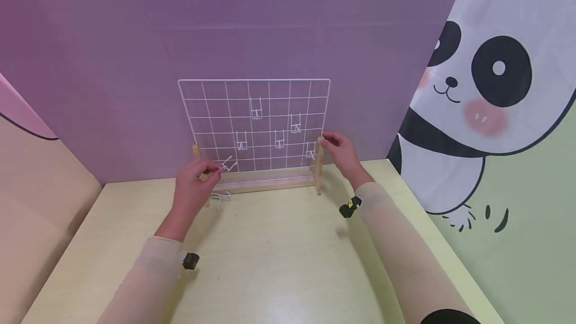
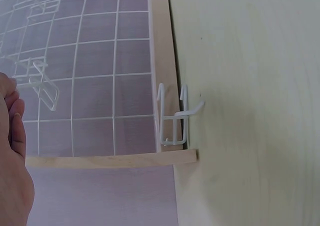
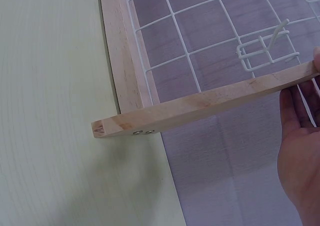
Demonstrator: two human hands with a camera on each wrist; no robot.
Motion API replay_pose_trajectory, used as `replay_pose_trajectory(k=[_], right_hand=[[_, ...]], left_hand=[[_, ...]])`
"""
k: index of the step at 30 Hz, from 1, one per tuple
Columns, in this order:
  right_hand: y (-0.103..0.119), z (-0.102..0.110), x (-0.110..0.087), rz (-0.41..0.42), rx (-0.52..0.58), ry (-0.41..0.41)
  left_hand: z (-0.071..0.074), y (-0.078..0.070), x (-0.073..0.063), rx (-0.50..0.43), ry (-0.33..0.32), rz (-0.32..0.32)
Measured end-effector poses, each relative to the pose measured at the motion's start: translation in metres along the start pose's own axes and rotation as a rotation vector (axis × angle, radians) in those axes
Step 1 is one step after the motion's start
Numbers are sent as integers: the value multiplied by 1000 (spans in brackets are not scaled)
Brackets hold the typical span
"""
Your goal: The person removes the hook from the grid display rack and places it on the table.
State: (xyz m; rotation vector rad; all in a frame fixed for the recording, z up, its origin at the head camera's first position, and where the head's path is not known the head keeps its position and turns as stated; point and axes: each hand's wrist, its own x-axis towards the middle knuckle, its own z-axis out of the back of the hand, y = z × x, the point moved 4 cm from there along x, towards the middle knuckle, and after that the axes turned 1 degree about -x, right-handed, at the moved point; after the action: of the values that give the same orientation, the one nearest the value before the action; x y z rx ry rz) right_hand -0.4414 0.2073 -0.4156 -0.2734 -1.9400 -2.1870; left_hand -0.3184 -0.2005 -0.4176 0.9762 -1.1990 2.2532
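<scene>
A white wire grid panel [image 1: 261, 131] stands upright in a wooden base [image 1: 270, 184] near the back of the table. My left hand [image 1: 195, 179] pinches a white wire hook [image 1: 231, 165] in front of the grid's lower left part; whether the hook touches the wires I cannot tell. At the other side, my right hand [image 1: 343, 154] grips the top of the right wooden upright [image 3: 215, 98], beside the grid's edge. Several white hooks hang on the grid, among them a top one [image 1: 256, 110] and one low at the right [image 3: 265, 53].
Another white hook [image 2: 172, 118] lies loose by the base's left end. The table [image 1: 270, 254] stretches from the base toward me. A purple backdrop [image 1: 252, 24] rises behind the grid, and a panda picture [image 1: 499, 109] covers the right wall.
</scene>
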Motion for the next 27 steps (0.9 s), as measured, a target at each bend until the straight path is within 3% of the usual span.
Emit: replay_pose_trajectory(k=[3, 15, 22, 27], right_hand=[[0, 0, -1, -3, 0, -3], [0, 0, 0, -3, 8, 2], [1, 0, -1, 1, 6, 1], [2, 0, -3, -17, -12, 2]], left_hand=[[-4, 2, -1, 3, 20, -4], [-22, 6, -5, 107, 110, -116], [-28, 7, -8, 147, 195, -62], [-31, 6, -10, 146, 220, -40]])
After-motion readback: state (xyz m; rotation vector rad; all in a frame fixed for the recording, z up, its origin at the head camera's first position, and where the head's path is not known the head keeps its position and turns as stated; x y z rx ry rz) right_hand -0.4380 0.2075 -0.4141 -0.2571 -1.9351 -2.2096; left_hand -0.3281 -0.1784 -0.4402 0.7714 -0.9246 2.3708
